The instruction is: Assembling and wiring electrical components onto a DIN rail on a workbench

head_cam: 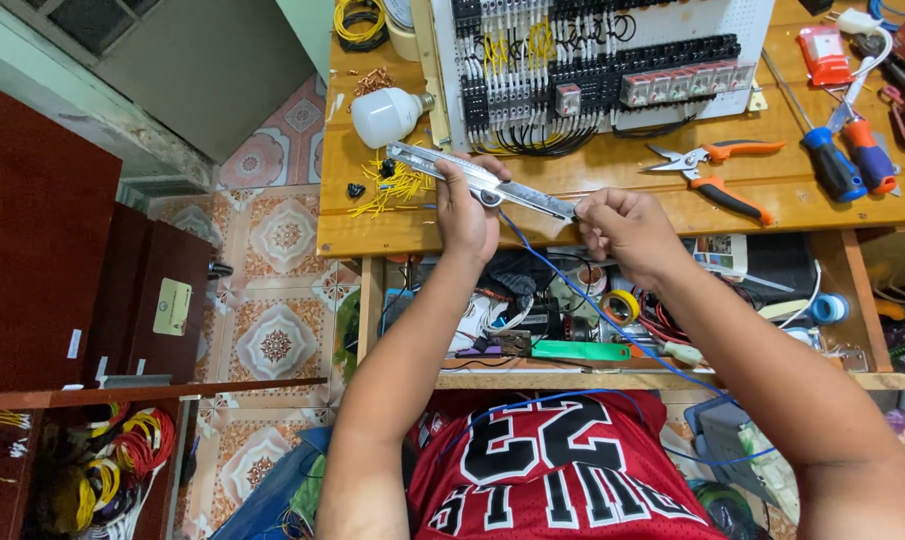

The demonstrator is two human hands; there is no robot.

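My left hand grips the middle of a long steel ruler lying slanted over the front edge of the wooden workbench. My right hand pinches the ruler's right end together with a thin blue wire. The wire runs along the ruler between my hands, then drops down toward my lap and loops across my red jersey. Both hands hover just over the bench's front edge.
On the bench lie a white bulb, cut yellow wire bits, a white panel with terminal blocks and black wiring, orange-handled cutters and screwdrivers. A cluttered shelf sits below; wire coils at lower left.
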